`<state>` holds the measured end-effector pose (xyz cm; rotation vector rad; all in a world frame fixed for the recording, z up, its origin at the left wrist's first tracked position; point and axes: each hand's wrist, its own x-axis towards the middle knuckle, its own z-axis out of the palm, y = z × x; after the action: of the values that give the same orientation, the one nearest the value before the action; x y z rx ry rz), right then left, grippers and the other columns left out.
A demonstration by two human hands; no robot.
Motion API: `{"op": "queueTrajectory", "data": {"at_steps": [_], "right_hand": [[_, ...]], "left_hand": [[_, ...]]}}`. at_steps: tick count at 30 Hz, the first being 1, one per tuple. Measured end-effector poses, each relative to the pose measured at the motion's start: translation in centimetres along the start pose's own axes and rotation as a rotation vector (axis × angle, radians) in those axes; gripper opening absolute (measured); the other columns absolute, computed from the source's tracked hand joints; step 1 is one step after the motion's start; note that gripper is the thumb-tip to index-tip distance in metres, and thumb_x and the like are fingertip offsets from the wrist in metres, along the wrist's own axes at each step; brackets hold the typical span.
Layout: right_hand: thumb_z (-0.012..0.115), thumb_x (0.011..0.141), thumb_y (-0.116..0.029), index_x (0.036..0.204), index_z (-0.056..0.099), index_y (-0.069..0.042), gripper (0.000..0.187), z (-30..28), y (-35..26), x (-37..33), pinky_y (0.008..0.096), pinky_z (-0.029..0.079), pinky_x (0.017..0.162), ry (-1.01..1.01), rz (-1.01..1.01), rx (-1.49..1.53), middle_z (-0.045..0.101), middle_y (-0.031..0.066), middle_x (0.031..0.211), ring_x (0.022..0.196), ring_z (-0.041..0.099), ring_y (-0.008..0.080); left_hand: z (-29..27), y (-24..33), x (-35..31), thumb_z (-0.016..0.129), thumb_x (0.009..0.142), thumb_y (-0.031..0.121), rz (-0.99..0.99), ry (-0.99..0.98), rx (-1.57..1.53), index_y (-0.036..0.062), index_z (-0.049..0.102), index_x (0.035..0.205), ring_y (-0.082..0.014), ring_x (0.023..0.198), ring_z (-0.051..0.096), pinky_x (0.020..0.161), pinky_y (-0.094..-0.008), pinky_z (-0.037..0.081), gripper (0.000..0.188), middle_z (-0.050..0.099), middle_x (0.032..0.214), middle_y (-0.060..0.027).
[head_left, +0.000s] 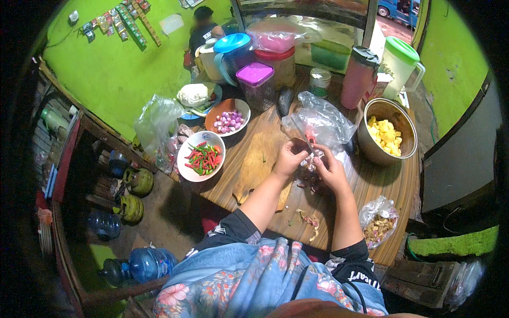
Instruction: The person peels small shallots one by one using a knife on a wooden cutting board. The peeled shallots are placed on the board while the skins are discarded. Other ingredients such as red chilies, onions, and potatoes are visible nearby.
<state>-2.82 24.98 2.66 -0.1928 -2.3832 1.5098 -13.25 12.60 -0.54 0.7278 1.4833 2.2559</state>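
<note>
Both my hands meet above the right edge of a wooden cutting board. A knife rises between them, its blade pointing up and away from me, and my right hand is closed around its lower end. Close beside the blade, my left hand is closed, fingers bent in a pinch; what it grips is hidden. Small whitish and purple pieces show between and under my hands, with dark peelings on the table below. Just beyond lies a crumpled clear plastic bag.
Left of the board stand a bowl of red and green chillies and a bowl of peeled shallots. A pot of yellow chunks stands right, above a bag of peelings. Pitchers and tubs line the back; a person is beyond.
</note>
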Motion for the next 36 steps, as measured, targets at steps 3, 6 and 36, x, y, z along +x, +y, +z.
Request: {"op": "queueTrajectory", "data": {"at_steps": [3, 6, 36], "right_hand": [[0.056, 0.084, -0.027, 0.112, 0.05, -0.013, 0.032, 0.1, -0.1, 0.0, 0.0325, 0.047, 0.066, 0.037, -0.008, 0.003, 0.064, 0.0125, 0.08, 0.072, 0.063, 0.0236], [0.055, 0.085, -0.026, 0.109, 0.051, -0.013, 0.028, 0.1, 0.3, 0.2, 0.0311, 0.047, 0.065, 0.037, 0.003, 0.016, 0.064, 0.0103, 0.076, 0.071, 0.063, 0.0219], [0.051, 0.089, -0.025, 0.104, 0.047, -0.004, 0.026, -5.0, 3.6, 1.3, 0.0199, 0.039, 0.044, 0.556, 0.051, 0.832, 0.05, 0.0033, 0.063, 0.048, 0.046, 0.0096]], "left_hand": [[-0.1, -0.3, -0.1, 0.06, 0.074, -0.001, -0.003, -0.012, -0.003, 0.0022, 0.059, 0.089, -0.0113, 0.079, 0.058, 0.075, -0.0258, 0.046, 0.016, 0.062, 0.086, -0.0031], [-0.1, -0.7, -0.2, 0.062, 0.074, 0.0, -0.009, -0.029, 0.037, 0.0026, 0.059, 0.09, -0.0105, 0.078, 0.057, 0.074, -0.0251, 0.046, 0.016, 0.062, 0.086, -0.0025], [7.4, -4.0, 1.7, 0.059, 0.072, 0.006, 0.177, -0.29, 1.203, 0.0034, 0.062, 0.086, -0.0349, 0.087, 0.056, 0.08, -0.0408, 0.044, 0.014, 0.058, 0.091, -0.0191]]}}
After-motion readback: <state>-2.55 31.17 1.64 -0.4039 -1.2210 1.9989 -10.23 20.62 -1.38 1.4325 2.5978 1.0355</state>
